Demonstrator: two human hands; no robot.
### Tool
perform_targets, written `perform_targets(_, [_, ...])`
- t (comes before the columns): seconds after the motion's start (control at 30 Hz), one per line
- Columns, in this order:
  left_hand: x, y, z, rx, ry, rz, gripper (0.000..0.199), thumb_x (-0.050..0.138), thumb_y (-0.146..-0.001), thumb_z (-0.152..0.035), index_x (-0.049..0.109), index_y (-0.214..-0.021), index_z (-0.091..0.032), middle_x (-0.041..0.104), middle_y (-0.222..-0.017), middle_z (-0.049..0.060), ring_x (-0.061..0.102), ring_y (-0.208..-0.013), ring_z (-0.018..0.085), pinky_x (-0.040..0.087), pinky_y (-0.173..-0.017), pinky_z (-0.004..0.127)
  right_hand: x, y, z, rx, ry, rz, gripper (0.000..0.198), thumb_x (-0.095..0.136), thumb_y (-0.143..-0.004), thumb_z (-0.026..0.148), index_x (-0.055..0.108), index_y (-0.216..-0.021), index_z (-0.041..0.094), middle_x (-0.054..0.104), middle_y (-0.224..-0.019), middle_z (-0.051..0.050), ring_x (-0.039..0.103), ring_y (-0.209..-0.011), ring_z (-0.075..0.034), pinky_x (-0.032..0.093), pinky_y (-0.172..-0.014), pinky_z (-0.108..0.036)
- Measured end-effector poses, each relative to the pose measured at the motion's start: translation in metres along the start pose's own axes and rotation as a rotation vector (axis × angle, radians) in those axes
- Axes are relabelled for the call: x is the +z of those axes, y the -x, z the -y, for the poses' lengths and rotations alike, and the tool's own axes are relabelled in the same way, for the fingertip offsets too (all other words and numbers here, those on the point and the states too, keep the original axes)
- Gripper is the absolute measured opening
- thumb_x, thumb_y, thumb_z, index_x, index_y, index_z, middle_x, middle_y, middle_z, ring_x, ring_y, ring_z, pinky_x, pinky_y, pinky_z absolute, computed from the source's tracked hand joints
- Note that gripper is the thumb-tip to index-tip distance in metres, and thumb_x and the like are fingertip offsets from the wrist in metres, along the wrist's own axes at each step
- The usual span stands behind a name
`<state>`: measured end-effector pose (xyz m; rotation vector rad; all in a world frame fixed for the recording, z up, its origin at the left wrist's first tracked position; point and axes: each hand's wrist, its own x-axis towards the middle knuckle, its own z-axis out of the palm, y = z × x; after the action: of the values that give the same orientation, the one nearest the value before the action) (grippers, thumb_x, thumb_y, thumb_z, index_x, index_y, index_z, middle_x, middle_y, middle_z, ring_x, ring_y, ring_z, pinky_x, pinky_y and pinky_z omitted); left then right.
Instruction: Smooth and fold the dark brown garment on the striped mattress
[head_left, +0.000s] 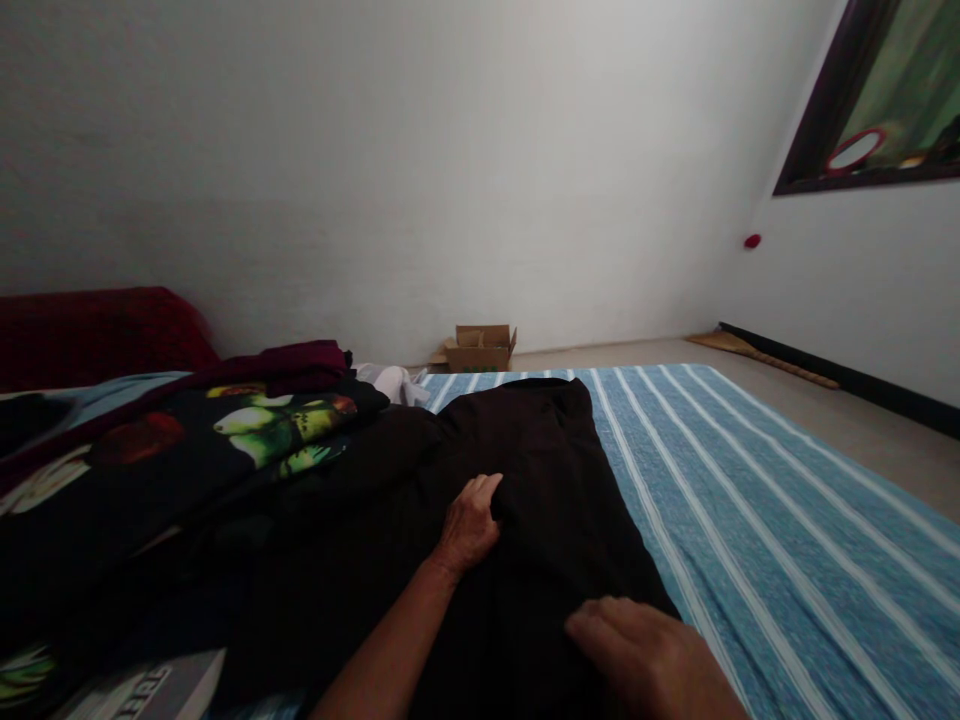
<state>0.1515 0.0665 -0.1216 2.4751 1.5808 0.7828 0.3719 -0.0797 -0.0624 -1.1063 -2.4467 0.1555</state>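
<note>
A large black garment, which looks like trousers, lies spread over the bed in front of me. My left hand is on its middle, fingers curled and closed against the cloth as if pinching a fold. Nearer to me, my right hand is over the garment's right edge. Motion blur smears its fingers, so whether they grip cloth is unclear. To the left, a black cloth with a colourful floral print touches the black garment in a heap.
Beneath is a blue-and-white striped bed sheet. A maroon cloth and a dark red padded object lie at left, a white plastic bag beyond. An open cardboard box stands past the bed's far edge. A printed grey item is at lower left.
</note>
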Motion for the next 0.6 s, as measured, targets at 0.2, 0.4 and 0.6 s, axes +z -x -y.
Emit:
perform_targets(0.2, [0.000, 0.005, -0.001, 0.053, 0.069, -0.049, 0.056, 0.044, -0.071, -0.009, 0.040, -0.127, -0.014, 0.055, -0.115, 0.011, 0.052, -0.108, 0.022, 0.042, -0.095, 0.039, -0.063, -0.028, -0.004, 0.270, -0.373, -0.054, 0.039, 0.037, -0.075, 0.009, 0.061, -0.102, 0.020, 0.066, -0.087, -0.003, 0.062, -0.075, -0.015, 0.046, -0.065, -0.022])
perform_targets(0.4, [-0.001, 0.008, -0.009, 0.140, 0.081, -0.062, 0.063, 0.048, -0.078, -0.022, 0.025, -0.136, -0.014, 0.048, -0.126, 0.015, 0.045, -0.118, 0.025, 0.039, -0.098, 0.045, -0.083, -0.038, -0.006, 0.374, -0.462, -0.165, 0.033, 0.040, -0.079, 0.016, 0.064, -0.101, 0.022, 0.067, -0.083, -0.001, 0.062, -0.072, -0.015, 0.047, -0.065, -0.023])
perform_targets(0.6, [0.008, 0.007, -0.013, 0.099, -0.013, -0.147, 0.064, 0.046, -0.078, -0.015, 0.022, -0.137, -0.015, 0.044, -0.130, 0.016, 0.042, -0.120, 0.027, 0.038, -0.098, 0.047, -0.091, -0.042, -0.008, 0.322, -0.438, -0.242, 0.030, 0.041, -0.081, 0.016, 0.063, -0.101, 0.022, 0.067, -0.087, -0.001, 0.063, -0.075, -0.015, 0.048, -0.065, -0.022])
